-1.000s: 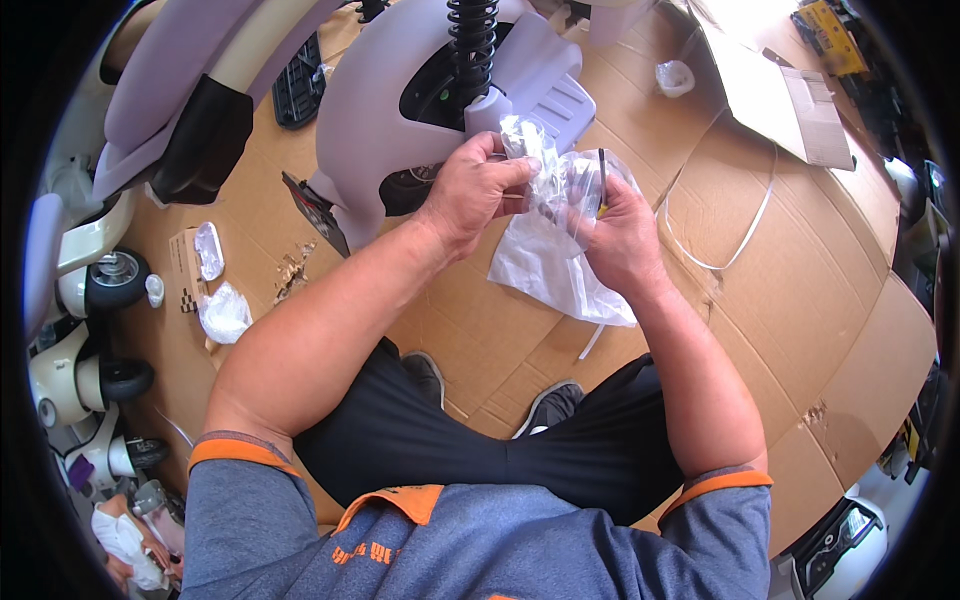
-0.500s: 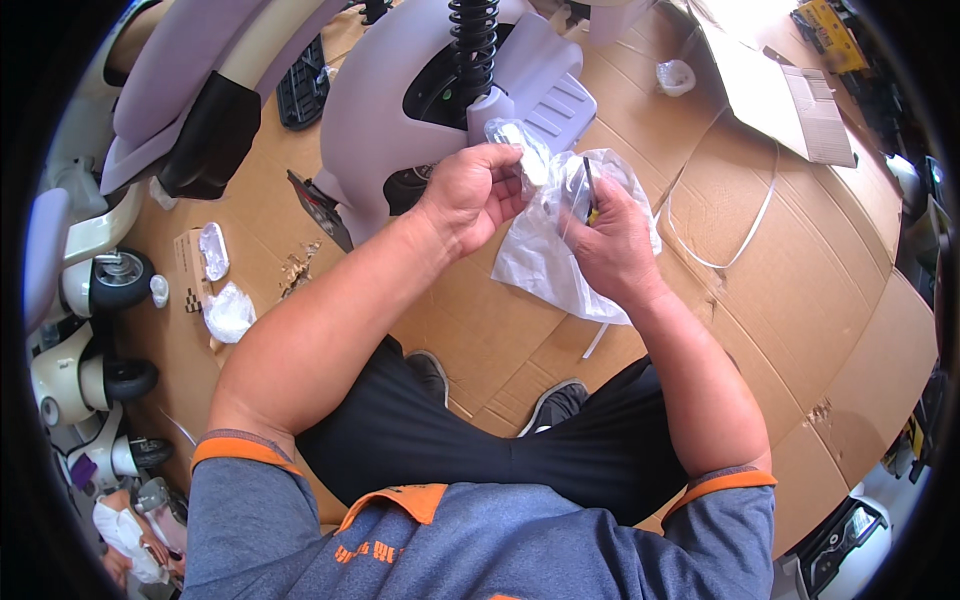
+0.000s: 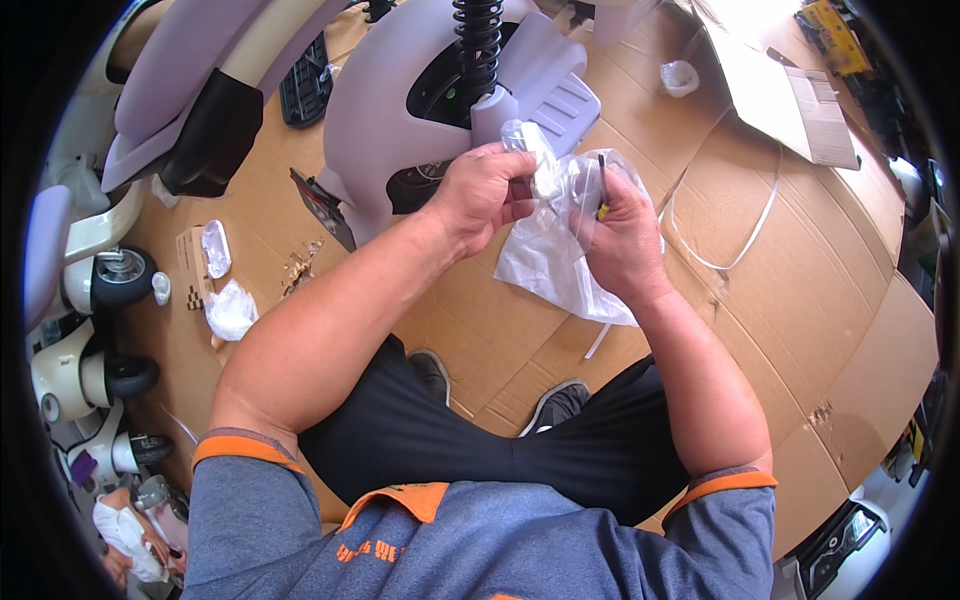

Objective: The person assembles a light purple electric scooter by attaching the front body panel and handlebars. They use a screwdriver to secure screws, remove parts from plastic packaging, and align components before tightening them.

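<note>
The left hand pinches a bag of unclear contents; the right hand grips a half-hidden dark rod.

Plastic film between the left fingers and right fingers is clear with whitish creases; the bag below them is milky white. The slim item in the right fingers is black and yellow. Beyond the left fingers, the shell is lilac, the coil spring black. Below both, trousers are black, the shirt flecked blue-grey, orange-trimmed.
</note>
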Demonstrator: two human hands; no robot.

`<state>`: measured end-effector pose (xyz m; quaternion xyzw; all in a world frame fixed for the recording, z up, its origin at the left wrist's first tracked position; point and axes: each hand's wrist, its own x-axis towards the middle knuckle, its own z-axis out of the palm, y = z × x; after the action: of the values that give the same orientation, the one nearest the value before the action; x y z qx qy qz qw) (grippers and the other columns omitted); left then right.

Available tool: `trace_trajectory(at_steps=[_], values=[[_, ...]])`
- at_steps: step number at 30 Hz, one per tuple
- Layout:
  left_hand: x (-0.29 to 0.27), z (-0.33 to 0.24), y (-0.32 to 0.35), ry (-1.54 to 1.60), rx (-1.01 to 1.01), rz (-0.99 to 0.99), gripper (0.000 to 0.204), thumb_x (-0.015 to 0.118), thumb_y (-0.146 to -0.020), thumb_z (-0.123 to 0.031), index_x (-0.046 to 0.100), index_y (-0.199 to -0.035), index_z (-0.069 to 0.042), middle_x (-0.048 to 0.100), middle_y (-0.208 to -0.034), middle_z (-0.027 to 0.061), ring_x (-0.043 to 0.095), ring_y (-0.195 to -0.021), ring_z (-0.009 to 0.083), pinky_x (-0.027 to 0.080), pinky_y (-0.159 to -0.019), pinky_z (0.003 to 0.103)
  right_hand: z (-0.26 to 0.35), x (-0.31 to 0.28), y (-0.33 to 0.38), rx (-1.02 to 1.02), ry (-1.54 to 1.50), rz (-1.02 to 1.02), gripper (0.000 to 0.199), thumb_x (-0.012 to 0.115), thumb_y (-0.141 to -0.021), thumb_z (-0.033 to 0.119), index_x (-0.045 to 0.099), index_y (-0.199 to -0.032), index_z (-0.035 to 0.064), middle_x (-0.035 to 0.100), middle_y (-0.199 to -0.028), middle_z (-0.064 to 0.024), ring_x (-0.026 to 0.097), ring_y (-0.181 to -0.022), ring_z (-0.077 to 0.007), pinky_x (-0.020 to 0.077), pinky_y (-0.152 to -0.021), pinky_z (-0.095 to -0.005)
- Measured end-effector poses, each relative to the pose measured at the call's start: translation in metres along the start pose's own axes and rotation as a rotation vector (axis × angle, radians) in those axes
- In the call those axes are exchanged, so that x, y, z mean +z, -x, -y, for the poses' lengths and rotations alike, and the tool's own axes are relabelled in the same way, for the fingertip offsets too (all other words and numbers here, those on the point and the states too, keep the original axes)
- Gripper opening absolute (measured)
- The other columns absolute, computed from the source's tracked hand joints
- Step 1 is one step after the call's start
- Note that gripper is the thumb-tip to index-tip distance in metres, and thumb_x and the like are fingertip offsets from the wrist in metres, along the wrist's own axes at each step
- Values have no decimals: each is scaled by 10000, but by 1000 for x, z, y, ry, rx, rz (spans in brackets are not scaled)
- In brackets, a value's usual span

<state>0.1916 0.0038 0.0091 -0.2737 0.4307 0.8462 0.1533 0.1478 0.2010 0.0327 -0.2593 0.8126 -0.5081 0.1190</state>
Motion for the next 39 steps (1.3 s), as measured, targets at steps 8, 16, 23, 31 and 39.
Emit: trace_trajectory(at_steps=[8, 16, 23, 31, 39], values=[[2, 5, -2, 224, 60, -19, 213, 574, -1090, -172, 631, -1271, -74, 695, -1190, 59, 678, -1077, 180, 560, -984, 353, 9, -4, -2, 147, 51, 66, 204, 743, -935, 147, 708, -1064, -7, 741, -931, -178, 694, -850, -292, 547, -811, -405], [1, 10, -3, 288, 58, 36, 213, 551, -1105, -137, 604, -1301, -72, 689, -1250, 79, 682, -1167, 208, 563, -1050, 380, 2, -2, -2, 299, 9, 99, 213, 732, -945, 192, 731, -1033, -2, 732, -892, -166, 693, -850, -289, 548, -816, -404], [-2, 9, -1, 274, 50, 81, 217, 585, -1094, -147, 608, -1299, -78, 693, -1243, 71, 693, -1144, 193, 577, -1024, 366, -11, 4, -3, -18, -51, -13, 161, 699, -935, 126, 735, -1041, 10, 735, -976, -135, 685, -925, -241, 536, -879, -378], [0, 11, 0, 200, 11, 133, 220, 629, -1085, -186, 627, -1282, -89, 703, -1216, 46, 694, -1122, 167, 575, -1012, 352, -10, 4, -4, 199, -59, -52, 242, 714, -949, 166, 712, -1144, 23, 737, -1025, -149, 702, -976, -292, 540, -914, -395], [7, -2, 12, 53, -22, 44, 370, 642, -1072, -374, 598, -1292, -80, 659, -1261, 60, 659, -1143, 195, 582, -1003, 424, -13, -12, -11, 271, 40, 18, 220, 737, -908, 177, 666, -1042, 16, 695, -915, -156, 672, -873, -321, 534, -834, -424]])
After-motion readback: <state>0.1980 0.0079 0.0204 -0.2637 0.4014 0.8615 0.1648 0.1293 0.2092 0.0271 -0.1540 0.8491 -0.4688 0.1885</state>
